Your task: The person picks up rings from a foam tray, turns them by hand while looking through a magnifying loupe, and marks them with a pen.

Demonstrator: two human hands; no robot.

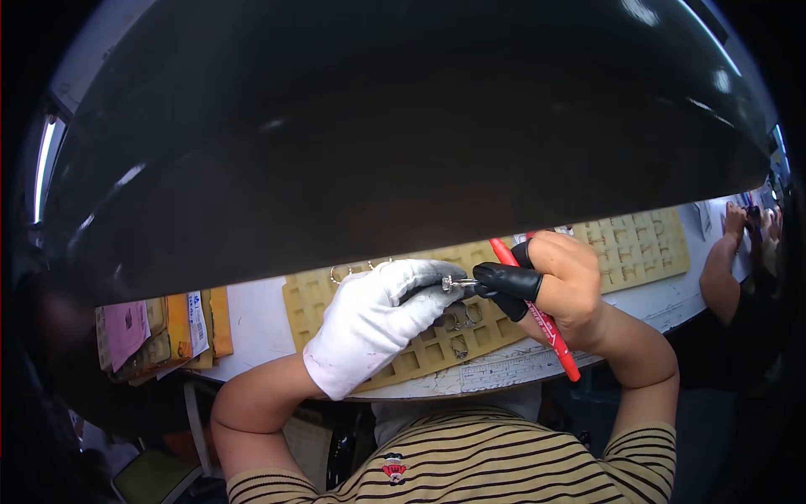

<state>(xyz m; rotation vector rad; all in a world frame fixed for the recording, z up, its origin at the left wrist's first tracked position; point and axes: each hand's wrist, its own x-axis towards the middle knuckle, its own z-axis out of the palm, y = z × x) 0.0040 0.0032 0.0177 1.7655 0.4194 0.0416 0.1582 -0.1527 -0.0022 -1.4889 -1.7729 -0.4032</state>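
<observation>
In a white glove, my left hand point(374, 315) is closed, its fingertips pinching a silver-coloured ring point(448, 284) with a pale stone setting. My right hand point(562, 281) wears black finger covers, and its fingertips grip the ring's band from the other side. A red marker point(558, 346) is tucked through the same hand, slanting down to the right. Both hands are above a yellowish tray point(403, 367) with square compartments. Several rings lie in the tray, some just below the hands and some at its far edge.
A dark glossy cover point(378, 151) blocks the upper view. Another gridded tray point(651, 244) holds small pieces on the right. Envelopes and papers point(172, 332) are stacked on the left. A ruler point(512, 372) lies along the table's near edge. Another person's arm point(720, 273) rests at far right.
</observation>
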